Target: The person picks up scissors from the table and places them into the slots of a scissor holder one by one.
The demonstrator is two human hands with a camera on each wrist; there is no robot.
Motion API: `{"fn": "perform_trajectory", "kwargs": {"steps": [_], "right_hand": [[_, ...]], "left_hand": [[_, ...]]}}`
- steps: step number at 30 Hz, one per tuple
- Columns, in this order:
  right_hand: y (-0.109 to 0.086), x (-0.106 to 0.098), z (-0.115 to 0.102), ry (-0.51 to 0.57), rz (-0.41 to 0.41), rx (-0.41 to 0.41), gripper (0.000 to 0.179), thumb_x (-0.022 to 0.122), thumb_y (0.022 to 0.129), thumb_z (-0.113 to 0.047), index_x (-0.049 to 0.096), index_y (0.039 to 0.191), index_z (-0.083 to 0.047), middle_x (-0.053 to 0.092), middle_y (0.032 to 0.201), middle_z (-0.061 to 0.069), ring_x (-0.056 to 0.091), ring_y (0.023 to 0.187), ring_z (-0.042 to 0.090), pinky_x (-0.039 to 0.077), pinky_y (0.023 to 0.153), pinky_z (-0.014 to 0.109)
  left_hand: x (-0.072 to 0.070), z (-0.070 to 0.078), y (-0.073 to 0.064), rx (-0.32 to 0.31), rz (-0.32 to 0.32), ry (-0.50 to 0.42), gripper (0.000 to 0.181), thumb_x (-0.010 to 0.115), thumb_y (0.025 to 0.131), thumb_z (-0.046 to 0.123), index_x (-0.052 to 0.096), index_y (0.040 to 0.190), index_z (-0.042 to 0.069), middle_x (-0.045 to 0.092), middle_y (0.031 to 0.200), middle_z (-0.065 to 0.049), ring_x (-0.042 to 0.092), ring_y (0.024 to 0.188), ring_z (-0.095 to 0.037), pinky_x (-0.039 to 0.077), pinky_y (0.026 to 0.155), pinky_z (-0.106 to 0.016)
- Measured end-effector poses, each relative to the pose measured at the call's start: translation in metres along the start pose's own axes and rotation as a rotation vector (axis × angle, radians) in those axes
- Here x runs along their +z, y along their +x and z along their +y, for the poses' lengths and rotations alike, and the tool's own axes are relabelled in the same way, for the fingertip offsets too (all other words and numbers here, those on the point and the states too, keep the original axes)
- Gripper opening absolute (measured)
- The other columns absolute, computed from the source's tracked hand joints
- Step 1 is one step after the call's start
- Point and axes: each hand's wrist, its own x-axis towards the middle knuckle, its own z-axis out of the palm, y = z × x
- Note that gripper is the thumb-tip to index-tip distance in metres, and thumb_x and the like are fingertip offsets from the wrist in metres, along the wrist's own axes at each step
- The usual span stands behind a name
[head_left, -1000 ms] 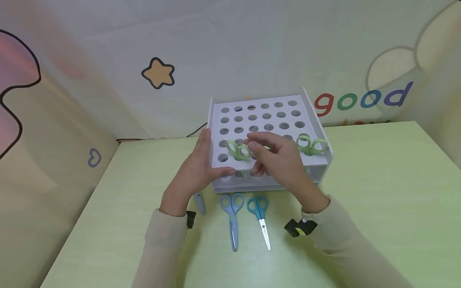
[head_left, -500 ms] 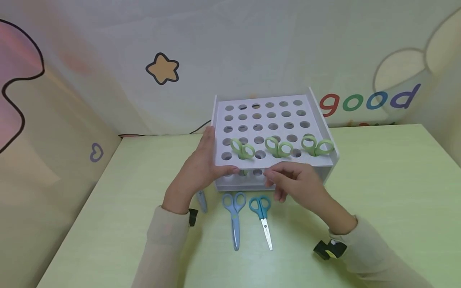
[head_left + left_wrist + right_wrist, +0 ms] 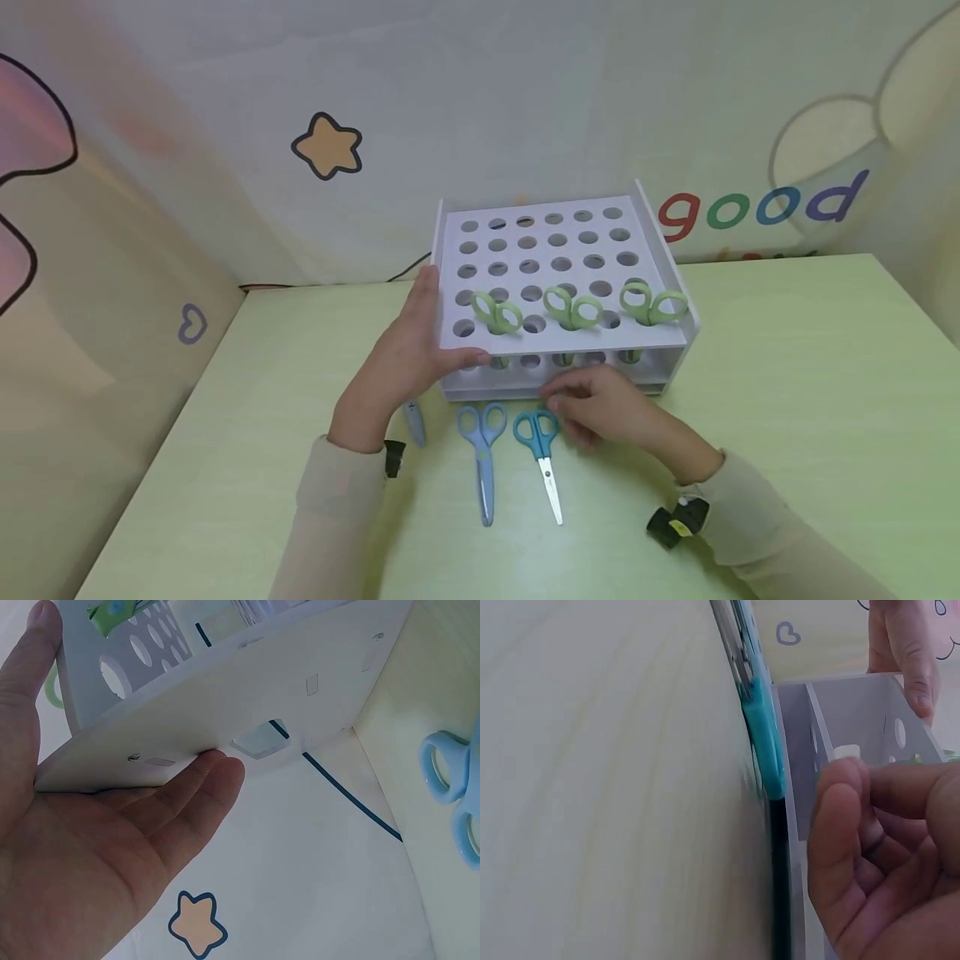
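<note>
A white holder rack (image 3: 570, 342), its top full of round holes, stands on the table. My left hand (image 3: 397, 354) grips its front left corner, thumb over the front edge and fingers against the side panel. Three light-green-handled scissors stand in the front row of holes: left (image 3: 492, 320), middle (image 3: 570, 320) and right (image 3: 643, 317). Just right of the handles of the teal scissors (image 3: 538, 448) is my right hand (image 3: 611, 406), low over the table. Its fingers are loosely curled around nothing I can make out. Left of the teal pair lie pale blue scissors (image 3: 483, 457).
A grey-blue pointed piece (image 3: 415, 423) shows partly beside the left wrist. Behind the rack hangs a printed wall cloth (image 3: 480, 125), with a dark cord (image 3: 408, 268) at its foot. The light green table (image 3: 795, 400) extends to both sides.
My right hand has let go of the middle green scissors, now standing in a hole, and come down in front of the rack beside the teal scissors. The left hand keeps its grip.
</note>
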Motion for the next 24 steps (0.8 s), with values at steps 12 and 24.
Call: {"fn": "perform_trajectory", "kwargs": {"steps": [12,24], "right_hand": [[0.0007,-0.0047,0.0003,-0.156,-0.239,-0.003,0.048,0.062,0.096,-0.003,0.057,0.143,-0.007,0.051,0.057,0.000,0.050,0.044,0.015,0.046,0.046,0.032],[0.0020,-0.0032,-0.0011,-0.275,-0.257,-0.006,0.046,0.068,0.093,-0.002,0.061,0.138,-0.006,0.055,0.061,-0.001,0.052,0.044,0.011,0.047,0.048,0.030]], "left_hand": [[-0.0022,-0.0031,-0.0016,0.020,0.002,0.005,0.124,0.092,0.075,0.035,0.006,0.162,0.019,0.024,0.158,-0.004,0.053,0.101,-0.023,0.049,0.084,-0.039],[0.0000,-0.0036,0.0015,0.016,-0.003,0.004,0.124,0.091,0.075,0.036,0.005,0.162,0.019,0.022,0.160,-0.004,0.054,0.100,-0.024,0.049,0.083,-0.039]]}}
